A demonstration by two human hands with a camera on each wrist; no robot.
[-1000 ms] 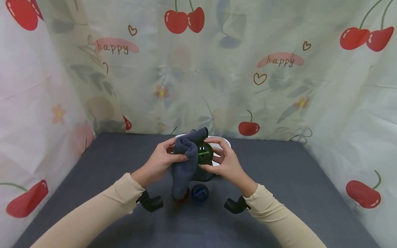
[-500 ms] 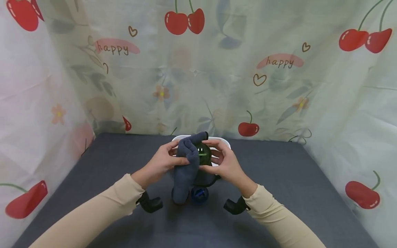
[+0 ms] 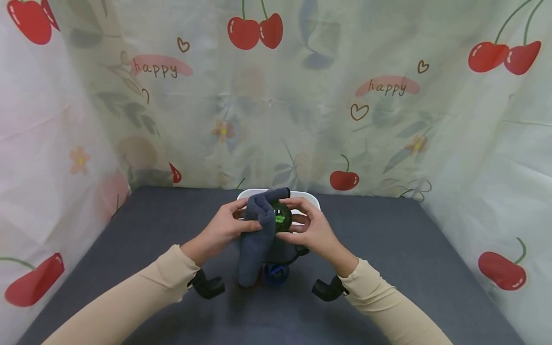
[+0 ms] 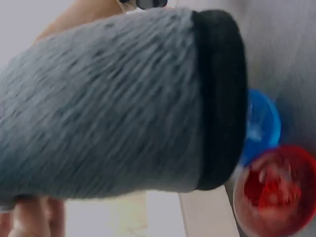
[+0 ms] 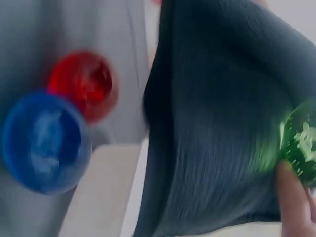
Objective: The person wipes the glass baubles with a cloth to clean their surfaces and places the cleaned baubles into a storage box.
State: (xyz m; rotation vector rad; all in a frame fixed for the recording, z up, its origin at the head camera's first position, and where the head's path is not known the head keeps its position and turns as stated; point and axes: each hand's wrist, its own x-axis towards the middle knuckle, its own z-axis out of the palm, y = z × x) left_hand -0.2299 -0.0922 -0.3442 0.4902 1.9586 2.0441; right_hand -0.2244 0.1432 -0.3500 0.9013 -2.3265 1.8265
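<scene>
My left hand (image 3: 221, 229) pinches a dark grey-blue cloth (image 3: 252, 251) with a black hem. The cloth hangs down in folds and fills much of both wrist views. Against its right side sits a clear green ball (image 3: 282, 218) with a bright green shape inside. My right hand (image 3: 316, 230) holds this ball with curled fingers and thumb, and the left part of the ball is covered by cloth. Below the cloth, a blue ball (image 3: 277, 274) rests on the table. Beside it lies a red ball (image 5: 84, 86), mostly hidden by the cloth in the head view.
Behind the hands stands a white container (image 3: 311, 197), largely hidden by hands and cloth. The dark grey table (image 3: 379, 239) is bordered by a cherry-patterned curtain (image 3: 271, 120) at the back and sides. Black wrist mounts (image 3: 208, 286) stick out under both forearms.
The green ball has turned against the cloth, its inner shape going from a thin line to a broader figure. The cloth hangs slightly lower, covering more of the blue and red balls.
</scene>
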